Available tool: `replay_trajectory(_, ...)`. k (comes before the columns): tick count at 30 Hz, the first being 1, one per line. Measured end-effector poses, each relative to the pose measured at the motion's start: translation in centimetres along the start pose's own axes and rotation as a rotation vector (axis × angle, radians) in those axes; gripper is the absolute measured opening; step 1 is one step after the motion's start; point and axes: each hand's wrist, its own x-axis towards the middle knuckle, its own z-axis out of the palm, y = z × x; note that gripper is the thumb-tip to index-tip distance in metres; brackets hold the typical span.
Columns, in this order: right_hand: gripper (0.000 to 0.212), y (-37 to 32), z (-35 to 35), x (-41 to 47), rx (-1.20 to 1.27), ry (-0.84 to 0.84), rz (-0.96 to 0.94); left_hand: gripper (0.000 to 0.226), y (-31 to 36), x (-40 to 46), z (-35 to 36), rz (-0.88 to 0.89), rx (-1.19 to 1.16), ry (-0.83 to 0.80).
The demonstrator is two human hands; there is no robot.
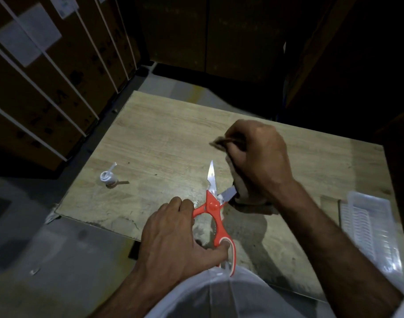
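Observation:
A pair of scissors (213, 204) with orange handles lies spread apart over the near part of a wooden table (164, 138). My left hand (173, 237) grips the handles, thumb through the lower loop. One blade points away from me. The other blade runs right into a brownish cloth (241, 187), which my right hand (258, 157) grips bunched around that blade's outer part. The blade tip is hidden inside the cloth.
A small white-capped bottle (108, 176) stands on the table's left side. A clear plastic tray (375, 228) lies at the right edge. Strapped cardboard boxes (47, 76) are stacked to the left, dark ones behind. Grey floor lies at lower left.

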Motion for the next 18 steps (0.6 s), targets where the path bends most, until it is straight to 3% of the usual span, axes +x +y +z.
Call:
replay_trajectory(4, 0.011, -0.5, -2.6, -1.9, 0.115, 0.145, -0.056, 0.069, 0.0, 0.0, -0.3, -0.028, 0.005, -0.042)
replay_trajectory(7, 0.013, -1.7, -1.7, -6.4, 0.111, -0.071, -0.266, 0.067, 0.0, 0.2, -0.5, -0.035, -0.002, -0.003)
replay_trajectory(10, 0.029, -1.7, 0.3, -9.6, 0.111, -0.262, -0.298, 0.071, 0.1, 0.2, -0.5, -0.036, 0.035, 0.004)
replay_trajectory(14, 0.037, -1.9, 0.2, -9.0, 0.163, -0.297, -0.252, 0.071, -0.1, 0.5, -0.2, -0.028, 0.047, 0.033)
replay_trajectory(18, 0.029, -2.2, 0.3, -7.8, 0.112, -0.283, -0.218, 0.067, -0.2, 0.5, -0.1, 0.009, 0.024, 0.105)
